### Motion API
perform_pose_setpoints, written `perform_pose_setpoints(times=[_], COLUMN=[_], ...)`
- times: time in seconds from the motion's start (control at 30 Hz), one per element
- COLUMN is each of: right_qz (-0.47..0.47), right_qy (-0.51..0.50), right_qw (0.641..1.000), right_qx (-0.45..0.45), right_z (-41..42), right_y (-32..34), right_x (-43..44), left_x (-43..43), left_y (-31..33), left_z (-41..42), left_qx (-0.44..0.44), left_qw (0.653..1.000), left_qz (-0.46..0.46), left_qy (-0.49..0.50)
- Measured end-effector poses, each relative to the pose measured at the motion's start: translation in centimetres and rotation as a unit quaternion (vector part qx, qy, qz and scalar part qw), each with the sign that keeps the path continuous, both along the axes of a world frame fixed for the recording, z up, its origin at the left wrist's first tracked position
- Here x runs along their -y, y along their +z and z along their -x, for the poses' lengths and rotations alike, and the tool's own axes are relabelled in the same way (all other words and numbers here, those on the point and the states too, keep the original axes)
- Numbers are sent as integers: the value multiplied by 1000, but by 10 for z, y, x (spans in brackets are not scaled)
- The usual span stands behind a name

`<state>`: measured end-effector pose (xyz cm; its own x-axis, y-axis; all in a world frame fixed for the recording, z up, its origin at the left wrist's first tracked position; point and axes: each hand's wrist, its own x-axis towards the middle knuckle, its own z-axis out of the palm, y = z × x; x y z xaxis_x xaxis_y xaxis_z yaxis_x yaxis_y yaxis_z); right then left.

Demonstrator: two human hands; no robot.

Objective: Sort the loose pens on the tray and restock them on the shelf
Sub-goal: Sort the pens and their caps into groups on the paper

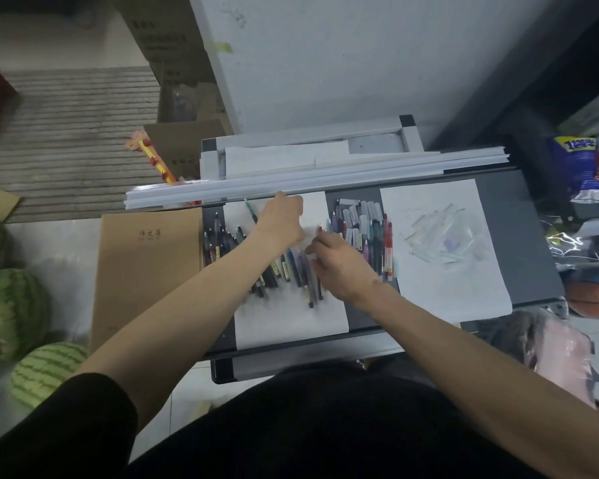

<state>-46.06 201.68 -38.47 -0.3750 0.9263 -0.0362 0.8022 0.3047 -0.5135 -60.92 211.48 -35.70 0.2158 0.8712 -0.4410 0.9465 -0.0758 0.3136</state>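
Head view: both hands are working over the loose pens [284, 267] lying on the grey tray [526, 243]
Right hand [339, 267] is curling its fingers at the pile's right edge and appears to be pinching a red-tipped pen [320, 229]; left hand [282, 217] is lying curled beside a teal pen [250, 209], and I cannot tell whether it is gripping anything. Sorting seems to be under way: lifting one pen clear, then laying it parallel in the sorted group [367, 233] alongside, is keeping piles from mixing
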Motion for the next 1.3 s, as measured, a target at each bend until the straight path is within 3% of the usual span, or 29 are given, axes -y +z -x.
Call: perform_pose_setpoints(times=[0.23,0.57,0.83,1.03,1.1,1.17,1.2,1.23,1.3], right_qz=[20,39,32,45,60,80,93,102,108], right_qy=[-137,-102,-212,-268,-253,-229,-219,-209,-190], right_qw=[990,994,972,961,965,970,971,972,973], right_qx=[-24,-29,-96,-45,-32,-5,15,36,73], right_z=[-19,9,-16,-52,-54,-53,-51,-48,-42], right_y=[2,-1,1,7,12,17,19,20,24], right_x=[43,56,47,20,5,-9,-14,-17,-21], left_x=[-4,-8,-7,-13,-12,-10,-7,-4,4], left_y=[-4,-9,-13,-9,-2,6,12,17,25], left_z=[3,9,13,18,17,17,19,20,23], left_qx=[23,44,46,58,103,197,268,351,497], left_qw=[1000,998,998,996,989,964,935,890,764], left_qz=[11,-1,-33,-8,0,16,38,74,171], left_qy=[16,46,41,62,102,177,228,281,373])
